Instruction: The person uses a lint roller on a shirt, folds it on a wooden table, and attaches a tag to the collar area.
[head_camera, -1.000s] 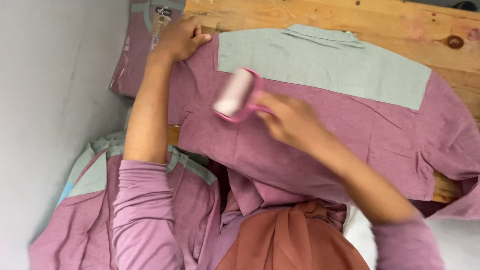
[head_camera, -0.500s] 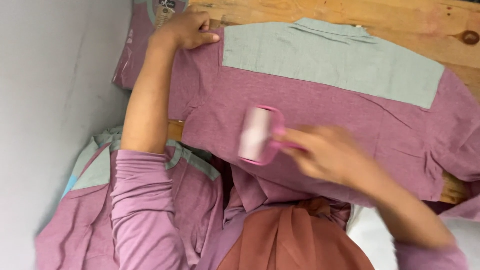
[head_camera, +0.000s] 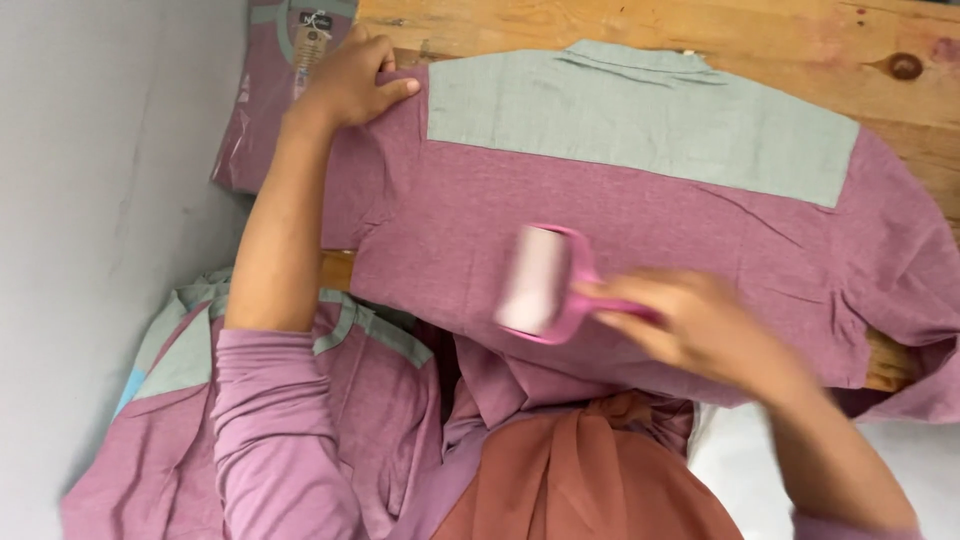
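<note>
Roller (head_camera: 535, 282) now lower on the shirt (head_camera: 640, 230) than a second ago — right hand (head_camera: 700, 325) grips its handle, left hand (head_camera: 350, 80) pins the shoulder flat on the table (head_camera: 600, 20) — cloth may bunch if that hold slackens.

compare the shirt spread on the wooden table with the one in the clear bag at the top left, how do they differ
The spread shirt lies open and flat on the wooden table, back up; the bagged shirt is folded in clear plastic with a card tag. The left hand and the lint roller in the right hand touch only the spread one. Both are mauve with grey-green trim.
</note>
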